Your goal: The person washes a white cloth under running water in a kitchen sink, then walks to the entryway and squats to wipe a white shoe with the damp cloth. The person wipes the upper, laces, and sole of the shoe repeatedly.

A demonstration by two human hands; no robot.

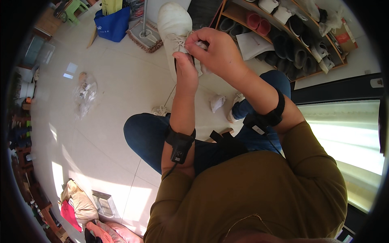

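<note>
A white lace-up shoe [174,22] is held up in front of me, its toe pointing away. My left hand [186,70] grips it near the ankle opening, thumb beside the tongue; its other fingers are mostly hidden. My right hand [219,50] comes in from the right, with thumb and forefinger pinched together at the shoelace [179,41]. Something whitish and crumpled [201,45] shows behind the right fingers; I cannot tell what it is. Below the hands, my knees in blue jeans [146,129] are spread apart.
A wooden shoe rack [316,71] with several pairs stands at upper right. A blue bag [111,25] and a fringed mat [146,39] lie beyond. On the tiled floor are a clear plastic bag [86,92], a crumpled white piece [217,102] and piled clothes [80,203].
</note>
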